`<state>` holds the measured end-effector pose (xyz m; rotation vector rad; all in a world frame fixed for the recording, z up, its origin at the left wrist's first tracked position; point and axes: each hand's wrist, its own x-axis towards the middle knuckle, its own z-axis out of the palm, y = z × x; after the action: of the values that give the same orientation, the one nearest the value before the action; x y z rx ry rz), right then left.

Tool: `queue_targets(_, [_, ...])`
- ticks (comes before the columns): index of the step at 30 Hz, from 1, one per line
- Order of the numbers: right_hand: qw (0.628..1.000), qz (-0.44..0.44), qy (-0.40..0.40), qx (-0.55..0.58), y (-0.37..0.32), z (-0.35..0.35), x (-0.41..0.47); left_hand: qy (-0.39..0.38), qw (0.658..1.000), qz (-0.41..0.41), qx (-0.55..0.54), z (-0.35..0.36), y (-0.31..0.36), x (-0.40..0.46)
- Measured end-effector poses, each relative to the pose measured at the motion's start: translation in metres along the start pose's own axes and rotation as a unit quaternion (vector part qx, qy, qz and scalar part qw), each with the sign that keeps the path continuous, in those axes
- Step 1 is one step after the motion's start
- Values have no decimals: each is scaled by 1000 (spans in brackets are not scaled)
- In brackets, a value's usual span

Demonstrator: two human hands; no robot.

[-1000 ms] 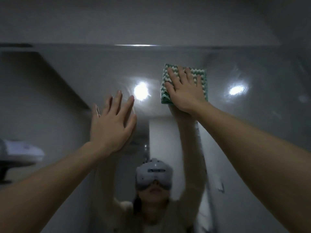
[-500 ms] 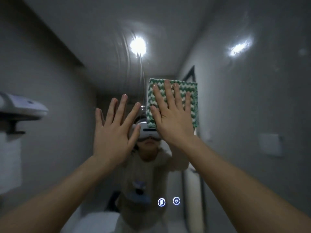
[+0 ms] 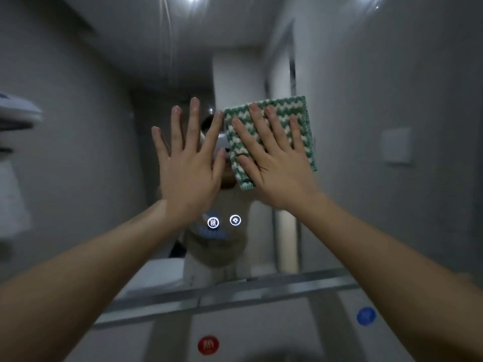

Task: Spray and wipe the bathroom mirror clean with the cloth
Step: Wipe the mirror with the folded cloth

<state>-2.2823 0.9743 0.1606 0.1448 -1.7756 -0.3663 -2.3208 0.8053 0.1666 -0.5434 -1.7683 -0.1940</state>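
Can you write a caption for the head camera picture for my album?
Right hand presses a green-and-white cloth flat on the mirror, left hand spread open beside it.

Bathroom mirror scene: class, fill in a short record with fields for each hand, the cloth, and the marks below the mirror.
right hand: flat, fingers straight, pressing cloth to mirror
cloth: green and white zigzag, folded square
left hand: open, fingers spread, bare, at the glass
mirror: streaks near top, two lit icons
below mirror: red dot, blue dot

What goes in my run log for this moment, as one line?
right hand flat on cloth | cloth on mirror | left hand open
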Motion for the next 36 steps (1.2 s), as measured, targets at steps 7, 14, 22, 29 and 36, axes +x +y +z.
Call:
queue_targets(7, [998, 56, 6, 20, -5, 14, -86, -25, 996, 77, 32, 3, 20, -19])
queue_targets(14, [994, 101, -21, 28, -23, 27, -166, -61, 996, 64, 13, 2, 37, -27])
queue_targets(22, [992, 114, -42, 16, -26, 24, -169, -21, 997, 76, -2, 9, 37, -28])
queue_targets(29, [993, 103, -42, 24, -22, 26, -171, -14, 997, 72, -12, 8, 37, -27])
queue_targets(36, [999, 6, -32, 25, -1, 26, -185, -52, 998, 41, 21, -1, 60, -21])
